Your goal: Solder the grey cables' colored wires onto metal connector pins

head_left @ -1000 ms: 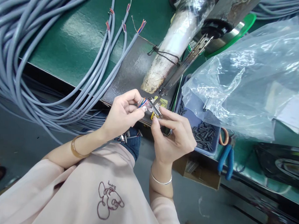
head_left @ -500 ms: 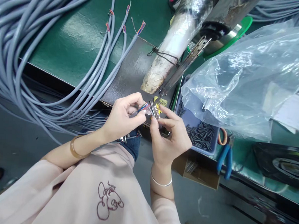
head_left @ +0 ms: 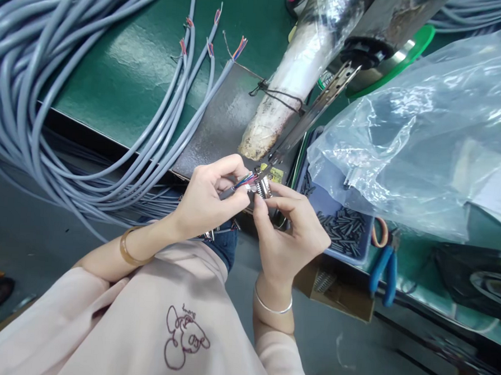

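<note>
My left hand [head_left: 216, 194] pinches a grey cable close to its stripped end, where thin coloured wires [head_left: 246, 180] fan out. Between thumb and fingers, my right hand [head_left: 288, 226] grips a small metal multi-pin connector [head_left: 264, 187]. The wires meet the connector's pin side; whether each one is joined I cannot tell. Just above the connector is the tip of a soldering iron [head_left: 280, 150], fixed at a slant and pointing down at it. A yellow label [head_left: 273, 173] shows behind the connector.
Grey cables [head_left: 24, 86] pile up at left, several stripped ends lying on the green table [head_left: 131, 52]. A wrapped white tube [head_left: 276, 99] stands beside the iron. At right are a blue bin [head_left: 367, 247] of black tubes, a plastic bag [head_left: 404, 145], blue-handled pliers [head_left: 384, 270] and a cardboard box [head_left: 345, 296].
The connector has turned slightly in my right hand, showing more of its metal shell. Both hands stay close together at the iron's tip. The whole view has shifted a little.
</note>
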